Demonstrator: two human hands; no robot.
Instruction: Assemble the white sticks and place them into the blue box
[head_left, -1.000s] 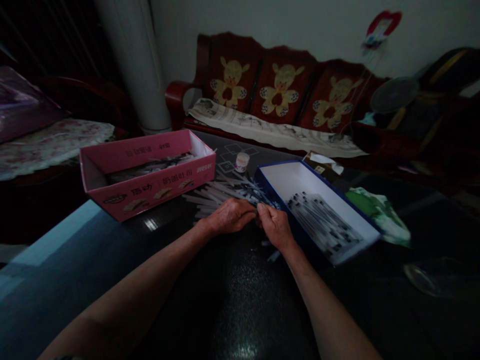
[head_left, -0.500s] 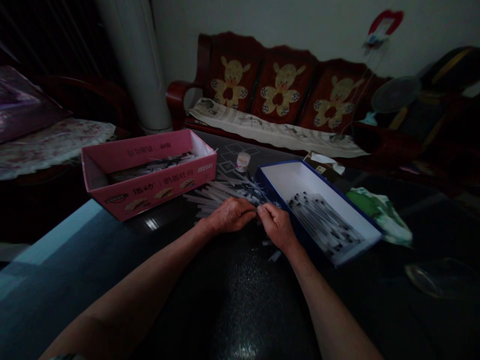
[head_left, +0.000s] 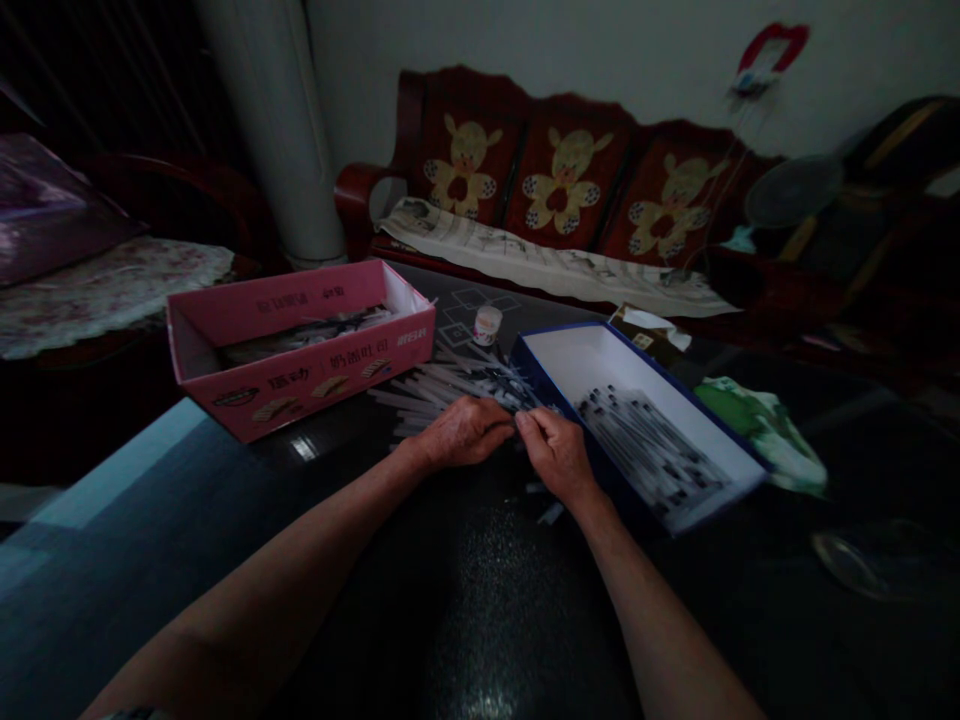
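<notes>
My left hand (head_left: 469,432) and my right hand (head_left: 553,450) meet over the dark table, fingers closed and thumbs almost touching. Whatever they pinch is too small and dark to name. Just beyond them lies a loose pile of thin, pale translucent strips or tubes (head_left: 427,392). A blue-rimmed box with a white inside (head_left: 592,350) stands beside my right hand. In it lie many similar thin pieces with dark ends (head_left: 645,445). To the left is a pink carton (head_left: 322,385) with more thin pieces (head_left: 307,335) inside.
A small white cup (head_left: 487,325) stands behind the pile. Right of the blue box are a tissue box (head_left: 649,335), a green and white packet (head_left: 765,430) and a clear round object (head_left: 855,560). A wooden sofa (head_left: 559,185) stands behind the table (head_left: 480,600).
My hands stay together in nearly the same place, still closed. The whole view shifts very slightly; the boxes and the pile look unchanged.
</notes>
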